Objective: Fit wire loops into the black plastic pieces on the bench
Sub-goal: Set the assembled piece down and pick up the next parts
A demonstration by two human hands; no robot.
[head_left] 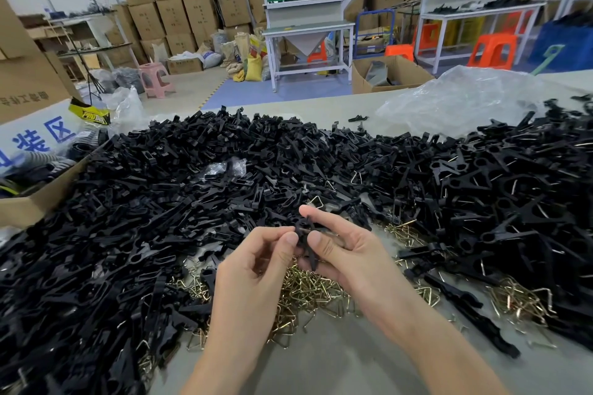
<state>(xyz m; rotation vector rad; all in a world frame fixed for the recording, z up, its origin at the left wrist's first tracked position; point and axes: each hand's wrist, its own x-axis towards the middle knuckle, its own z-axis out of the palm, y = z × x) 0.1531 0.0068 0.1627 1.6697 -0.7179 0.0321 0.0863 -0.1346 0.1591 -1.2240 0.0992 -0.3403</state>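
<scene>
Both my hands meet over the middle of the bench on one black plastic piece (pixel 305 236). My right hand (pixel 340 247) grips it between thumb and fingers, holding it upright. My left hand (pixel 256 263) pinches its left side with thumb and forefinger. Whether a wire loop sits in the held piece I cannot tell. A heap of brass-coloured wire loops (pixel 308 295) lies on the bench just under my hands. A large pile of loose black pieces (pixel 160 189) covers the left and far side.
Black pieces with wire loops in them are heaped on the right (pixel 513 196). A crumpled clear plastic bag (pixel 465 99) lies at the far right. A cardboard box (pixel 35 202) stands at the left edge. The grey bench (pixel 337 365) shows bare between my forearms.
</scene>
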